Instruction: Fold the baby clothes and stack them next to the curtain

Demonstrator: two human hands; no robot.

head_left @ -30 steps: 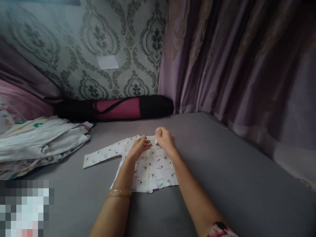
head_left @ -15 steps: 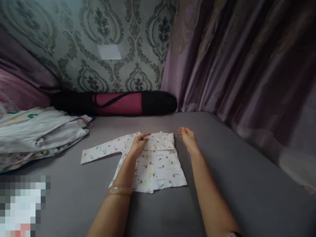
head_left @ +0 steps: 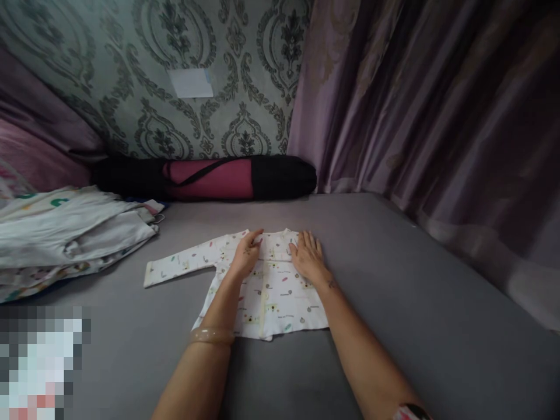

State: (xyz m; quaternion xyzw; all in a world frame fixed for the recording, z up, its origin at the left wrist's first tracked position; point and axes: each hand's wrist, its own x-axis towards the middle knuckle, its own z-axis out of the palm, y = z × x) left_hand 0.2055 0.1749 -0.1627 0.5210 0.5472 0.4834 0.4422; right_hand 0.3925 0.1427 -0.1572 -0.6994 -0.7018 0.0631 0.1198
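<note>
"Where is the shirt (head_left: 297,300) lying from your grip?"

"It's lying directly beneath: your left hand (head_left: 248,252) is sitting over one shoulder, your right hand (head_left: 310,258) over the other, so the body is spreading between them and back toward you."

"Which way is it running?"

"Its front strip (head_left: 263,303) is running away from you, hem near, collar far. The outstretched sleeve (head_left: 181,259) is pointing off to your left along the grey sheet (head_left: 280,379), so your left hand is the nearer one to it. A folded band of cloth (head_left: 275,248) is crossing the chest between your two hands."

"And what is each grip doing?"

"Your right is lying flat, fingers extended on the cloth, clasping nothing. Your left is staying loose, its fingers parted, though the view isn't showing whether the fingertips are pressing down."
</note>
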